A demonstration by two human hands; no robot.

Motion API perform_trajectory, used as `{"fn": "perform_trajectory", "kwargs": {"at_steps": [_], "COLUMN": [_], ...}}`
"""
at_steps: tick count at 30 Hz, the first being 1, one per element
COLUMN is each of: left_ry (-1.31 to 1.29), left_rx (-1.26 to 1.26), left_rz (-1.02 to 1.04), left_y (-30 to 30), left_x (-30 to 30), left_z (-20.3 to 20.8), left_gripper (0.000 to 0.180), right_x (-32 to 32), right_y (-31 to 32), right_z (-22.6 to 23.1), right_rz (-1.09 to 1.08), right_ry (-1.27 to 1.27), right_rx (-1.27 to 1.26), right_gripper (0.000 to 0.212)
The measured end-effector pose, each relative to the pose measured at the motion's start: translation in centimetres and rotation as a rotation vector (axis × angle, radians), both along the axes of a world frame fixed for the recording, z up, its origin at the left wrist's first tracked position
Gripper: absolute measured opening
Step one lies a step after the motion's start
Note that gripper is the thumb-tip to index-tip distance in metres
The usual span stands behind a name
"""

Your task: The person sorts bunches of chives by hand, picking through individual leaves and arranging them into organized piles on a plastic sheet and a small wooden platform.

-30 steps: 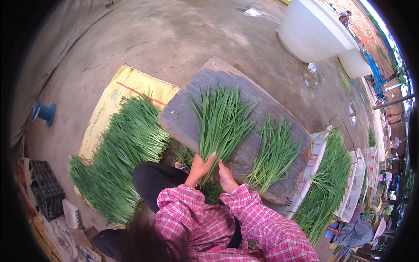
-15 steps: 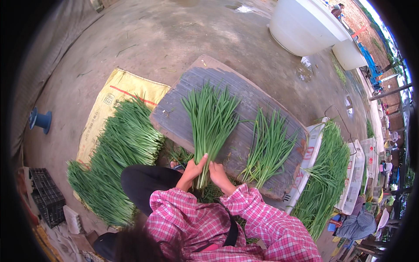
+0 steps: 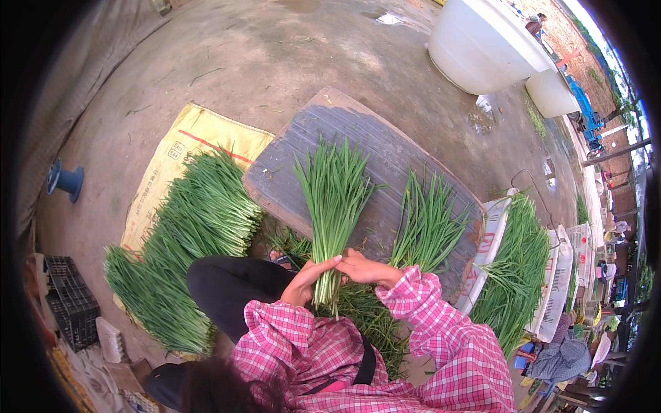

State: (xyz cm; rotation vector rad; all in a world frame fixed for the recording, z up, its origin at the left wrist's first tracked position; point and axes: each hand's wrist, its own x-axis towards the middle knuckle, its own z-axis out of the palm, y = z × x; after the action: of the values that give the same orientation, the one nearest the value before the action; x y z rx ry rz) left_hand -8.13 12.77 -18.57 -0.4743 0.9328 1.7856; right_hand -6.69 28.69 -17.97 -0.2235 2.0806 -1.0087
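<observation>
A bunch of long green chives [image 3: 333, 199] stretches over the near edge of a grey-topped board [image 3: 275, 168], its leaf tips pointing away from me. Its pale stem ends hang just past that edge. My left hand [image 3: 306, 281] wraps the stems from the left, thumb across the front. From the right, my right hand [image 3: 365, 267] closes on the same stems, its fingertips meeting the left thumb. Part of its fingers is hidden. A smaller, looser pile of chives [image 3: 427, 224] lies on the board to the right.
At left, a thick stack of chives [image 3: 200, 213] covers a yellow sack [image 3: 155, 165]. To the right stands a white crate [image 3: 485, 258] heaped with chives. Loose trimmings [image 3: 372, 320] lie below my hands. Farther off are a blue spool [image 3: 67, 180], black crate [image 3: 69, 303] and large white tub [image 3: 475, 48].
The bunch has come slightly toward me and stands straighter. My right hand has shifted up and turned across the stems, its elbow farther out. More trimmings show beneath.
</observation>
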Motion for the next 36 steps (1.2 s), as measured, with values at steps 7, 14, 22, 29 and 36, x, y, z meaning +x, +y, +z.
{"fn": "perform_trajectory", "kwargs": {"at_steps": [7,14,22,29,36], "left_ry": [-0.033,-0.002,0.356,1.058,1.253], "left_rx": [0.015,0.033,-0.111,-0.484,-0.45], "left_rz": [0.001,-0.021,-0.078,-0.155,-0.242], "left_y": [0.0,-0.4,0.1,1.1,1.8], "left_x": [-0.2,-0.3,0.1,0.6,-0.6], "left_z": [0.4,0.9,1.0,2.5,5.0], "left_gripper": [0.034,0.027,0.042,0.062,0.085], "right_x": [-0.9,-0.2,0.4,0.7,-1.0], "right_y": [0.0,1.6,-0.5,0.6,0.1], "right_z": [0.5,-2.0,-2.6,-0.7,5.1], "right_rz": [-0.449,-0.578,-0.916,-0.915,-0.704], "right_ry": [-0.275,-0.178,-0.425,-0.206,0.414], "right_rx": [-0.255,-0.047,-1.174,-1.23,-0.91], "right_gripper": [0.065,0.066,0.067,0.079,0.075]}}
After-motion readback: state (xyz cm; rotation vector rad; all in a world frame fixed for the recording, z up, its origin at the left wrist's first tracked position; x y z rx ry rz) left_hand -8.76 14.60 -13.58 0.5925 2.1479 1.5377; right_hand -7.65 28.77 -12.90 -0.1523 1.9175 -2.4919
